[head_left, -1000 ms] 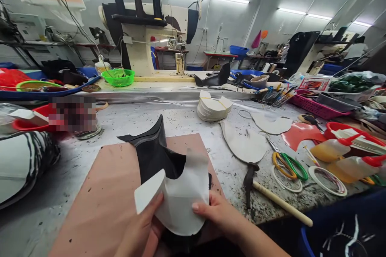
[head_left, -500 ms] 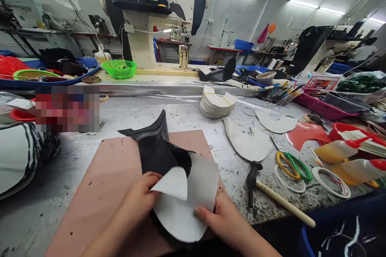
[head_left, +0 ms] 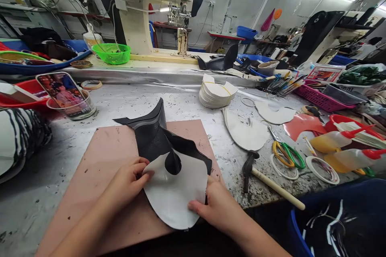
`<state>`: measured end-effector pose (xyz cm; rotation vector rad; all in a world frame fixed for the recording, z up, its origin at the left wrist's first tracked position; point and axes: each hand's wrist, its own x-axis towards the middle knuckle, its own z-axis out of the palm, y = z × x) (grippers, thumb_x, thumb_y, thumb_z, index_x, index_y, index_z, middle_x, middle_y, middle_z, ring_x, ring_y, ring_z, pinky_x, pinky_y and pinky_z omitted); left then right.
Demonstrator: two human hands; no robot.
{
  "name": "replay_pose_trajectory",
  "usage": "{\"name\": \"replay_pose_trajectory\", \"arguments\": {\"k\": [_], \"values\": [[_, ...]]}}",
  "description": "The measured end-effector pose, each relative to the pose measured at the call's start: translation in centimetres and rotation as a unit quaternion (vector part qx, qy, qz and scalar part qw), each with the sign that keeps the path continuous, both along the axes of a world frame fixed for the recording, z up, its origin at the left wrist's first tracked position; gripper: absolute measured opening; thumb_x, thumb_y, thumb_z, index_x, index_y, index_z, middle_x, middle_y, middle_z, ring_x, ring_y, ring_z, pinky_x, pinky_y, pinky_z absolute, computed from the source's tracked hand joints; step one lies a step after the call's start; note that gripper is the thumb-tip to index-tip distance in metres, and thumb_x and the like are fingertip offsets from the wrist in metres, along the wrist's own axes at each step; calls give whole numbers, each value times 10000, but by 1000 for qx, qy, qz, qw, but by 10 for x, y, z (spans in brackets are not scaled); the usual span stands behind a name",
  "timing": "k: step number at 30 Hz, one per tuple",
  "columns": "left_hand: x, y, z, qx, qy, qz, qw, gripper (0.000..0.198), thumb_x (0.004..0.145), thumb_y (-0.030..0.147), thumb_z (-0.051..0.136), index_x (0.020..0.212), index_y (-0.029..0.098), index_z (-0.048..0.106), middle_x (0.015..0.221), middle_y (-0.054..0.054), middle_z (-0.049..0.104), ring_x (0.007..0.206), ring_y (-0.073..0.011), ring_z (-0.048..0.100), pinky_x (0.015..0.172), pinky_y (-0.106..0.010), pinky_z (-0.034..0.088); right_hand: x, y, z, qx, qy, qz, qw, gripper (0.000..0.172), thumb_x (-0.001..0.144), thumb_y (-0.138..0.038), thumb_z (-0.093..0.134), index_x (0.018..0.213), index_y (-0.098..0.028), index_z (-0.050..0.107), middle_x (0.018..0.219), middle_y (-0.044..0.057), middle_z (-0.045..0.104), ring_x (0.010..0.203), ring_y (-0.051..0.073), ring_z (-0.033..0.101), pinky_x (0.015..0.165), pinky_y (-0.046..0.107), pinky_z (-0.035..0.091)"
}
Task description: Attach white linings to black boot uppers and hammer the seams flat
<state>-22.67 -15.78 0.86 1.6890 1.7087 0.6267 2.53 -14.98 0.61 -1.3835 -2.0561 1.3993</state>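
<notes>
A black leather-like shoe upper [head_left: 150,138] lies on a pinkish board, its pointed wings spread toward the back. Over its near, rounded part sits a white lining piece [head_left: 177,202], with a dark fold of the upper showing in the notch at its top. My left hand [head_left: 134,178] pinches the left edge of the lining, thumb on top. On the right edge, my right hand [head_left: 212,202] grips lining and upper together, its thumb pressing on the white face and its fingers hidden underneath.
The pink board [head_left: 87,176] lies under the work. To the right are a hammer [head_left: 276,186], scissors [head_left: 286,154], white cut pieces [head_left: 245,130] and glue bottles [head_left: 346,160]. At left stand a phone [head_left: 64,92] and stacked pieces [head_left: 24,140]. A sewing machine [head_left: 129,20] stands behind.
The white lining's raised left flap has come down and now lies along the upper's left side. My left hand has shifted left with that edge. The camera has tilted slightly downward.
</notes>
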Motion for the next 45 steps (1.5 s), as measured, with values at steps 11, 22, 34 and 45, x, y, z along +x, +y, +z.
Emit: {"name": "replay_pose_trajectory", "arguments": {"k": [11,22,34,45], "values": [[8,-6,-16,118,42,94,988,338,757,465,454,571,194,528,930,-46,564,611,-135,545,518,-249,442,-4,-2,9,15,-72,-2,997,505,663,-185,671,1158,-234,585,1134,54,576,1033,271,541,853,346,431],[-30,37,2,12,85,56,995,310,738,502,442,633,217,502,589,18,543,588,-181,523,549,-275,381,-7,-4,9,39,-108,19,993,491,668,-181,644,1155,-215,588,1142,70,570,977,273,557,862,365,418],[-34,40,-3,8,171,42,984,249,770,421,446,635,220,503,673,5,589,648,-181,544,572,-266,366,-6,-4,1,23,-138,29,990,380,701,-266,595,1067,-174,639,1135,119,556,998,302,549,804,379,449],[-3,22,8,98,313,27,944,205,773,145,498,956,181,580,1035,-100,606,996,-272,549,816,-372,437,-9,-6,6,50,-150,39,987,484,682,-254,587,1163,-193,599,1229,93,528,1109,332,480,922,435,389]]}}
